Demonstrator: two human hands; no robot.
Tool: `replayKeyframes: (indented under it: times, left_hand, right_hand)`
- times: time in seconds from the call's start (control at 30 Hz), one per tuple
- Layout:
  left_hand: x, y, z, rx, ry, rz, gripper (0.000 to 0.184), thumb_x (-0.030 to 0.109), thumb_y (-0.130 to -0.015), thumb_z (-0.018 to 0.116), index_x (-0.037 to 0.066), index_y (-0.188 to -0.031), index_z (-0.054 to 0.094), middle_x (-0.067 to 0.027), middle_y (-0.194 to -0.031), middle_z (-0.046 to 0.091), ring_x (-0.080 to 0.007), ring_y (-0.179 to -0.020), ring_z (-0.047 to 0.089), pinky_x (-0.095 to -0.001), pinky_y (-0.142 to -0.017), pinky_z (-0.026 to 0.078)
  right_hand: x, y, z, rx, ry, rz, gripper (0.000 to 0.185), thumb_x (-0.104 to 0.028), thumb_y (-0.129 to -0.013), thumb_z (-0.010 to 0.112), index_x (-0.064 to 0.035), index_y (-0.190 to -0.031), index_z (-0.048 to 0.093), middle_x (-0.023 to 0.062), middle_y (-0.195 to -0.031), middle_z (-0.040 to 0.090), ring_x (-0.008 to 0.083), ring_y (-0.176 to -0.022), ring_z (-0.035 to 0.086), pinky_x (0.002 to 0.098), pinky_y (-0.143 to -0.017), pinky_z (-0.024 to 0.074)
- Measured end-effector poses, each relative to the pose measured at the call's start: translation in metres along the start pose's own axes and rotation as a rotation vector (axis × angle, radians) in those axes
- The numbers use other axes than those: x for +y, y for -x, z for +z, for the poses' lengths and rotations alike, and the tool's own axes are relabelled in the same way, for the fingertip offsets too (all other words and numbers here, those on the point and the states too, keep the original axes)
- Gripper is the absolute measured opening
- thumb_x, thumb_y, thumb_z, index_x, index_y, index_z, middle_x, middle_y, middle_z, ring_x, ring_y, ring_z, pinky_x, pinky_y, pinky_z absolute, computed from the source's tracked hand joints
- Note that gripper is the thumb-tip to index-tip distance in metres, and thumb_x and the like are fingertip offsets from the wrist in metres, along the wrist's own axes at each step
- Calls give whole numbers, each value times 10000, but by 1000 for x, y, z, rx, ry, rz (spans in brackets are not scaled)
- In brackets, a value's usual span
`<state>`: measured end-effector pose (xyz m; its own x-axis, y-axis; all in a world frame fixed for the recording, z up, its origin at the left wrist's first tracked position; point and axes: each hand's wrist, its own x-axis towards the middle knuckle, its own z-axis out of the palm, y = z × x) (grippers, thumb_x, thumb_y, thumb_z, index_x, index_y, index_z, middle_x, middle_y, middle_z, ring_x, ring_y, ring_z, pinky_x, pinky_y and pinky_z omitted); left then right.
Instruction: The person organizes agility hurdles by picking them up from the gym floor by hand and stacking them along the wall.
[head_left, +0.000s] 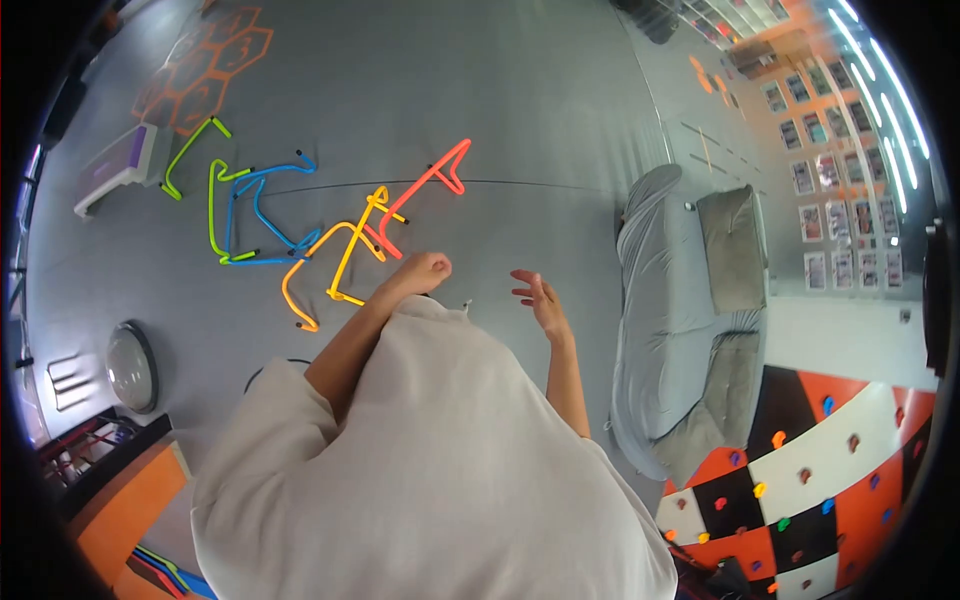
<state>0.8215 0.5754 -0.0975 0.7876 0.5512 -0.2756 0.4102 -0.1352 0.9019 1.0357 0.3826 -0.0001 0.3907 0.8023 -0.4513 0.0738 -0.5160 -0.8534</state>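
Observation:
My left hand (424,271) is in front of my chest, its fingers curled into a loose fist with nothing visible in it. Just beyond it on the grey floor lies a red tubular hurdle (418,190). Yellow hurdles (345,262) lie to its left and overlap the red one's near end. My right hand (541,300) hovers over bare floor, fingers spread and holding nothing. Farther left are blue hurdles (262,205) and green hurdles (212,205), tipped over in a loose cluster. Black caps mark several tube ends.
A grey sofa (668,330) with cushions stands on the right, near a climbing wall (790,480) with coloured holds. Far left are a white and purple step-like piece (118,165) and a round domed balance trainer (132,367). An orange panel (125,510) stands at lower left.

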Motion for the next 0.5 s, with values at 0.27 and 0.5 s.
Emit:
replayKeyframes:
  times: [0.27,0.5]
  left_hand:
    - [-1,-73,-75,158,4,-34,239,259,-884,633,55,-990,701,-153,-940,726,-305,-898,701,-396,-774,541]
    - [-55,-74,-113,339,19,-356,273,287,-872,622,65,-1003,712,-158,-957,725,-316,-928,697,-414,-813,540]
  right_hand:
    - [-49,-123,-26,-155,-23,-17,972,-797,-930,75,-72,-1359,561,100,-1355,591,283,-1178,602,423,-1005,429]
    - [-72,-244,-36,-397,42,49,930,-768,-953,94,-74,-1360,560,88,-1339,602,250,-1146,607,404,-996,425]
